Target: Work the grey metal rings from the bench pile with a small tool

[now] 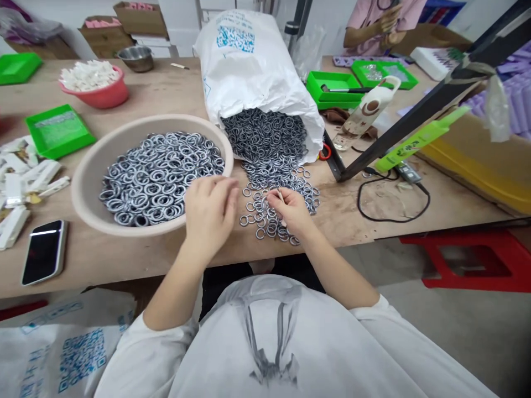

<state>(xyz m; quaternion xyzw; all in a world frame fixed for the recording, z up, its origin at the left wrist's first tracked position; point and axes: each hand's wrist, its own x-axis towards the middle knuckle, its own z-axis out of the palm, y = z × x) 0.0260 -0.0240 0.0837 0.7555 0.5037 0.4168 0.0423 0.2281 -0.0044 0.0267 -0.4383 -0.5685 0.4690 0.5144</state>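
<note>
My right hand (292,210) pinches a thin pale stick (280,194) above loose grey rings (269,218) on the table. The stick's lower end shows under the fingers. By the right rim of a wide beige basin (89,213), my left hand (209,210) is held with its fingers bent together. Whatever may lie inside them is hidden. Many grey metallic-looking rings (155,182) fill the basin. Behind my hands, a white sack (253,72) lies on its side, and more dark rings (265,132) spill from its mouth.
A phone (44,252) and white plastic parts (16,177) lie at left, near a green tray (60,131) and a red bowl (99,97). To the right are a slanted black metal bar (398,124), a cable (385,220) and a yellow-green tube (421,141). Another person (381,25) stands across the table.
</note>
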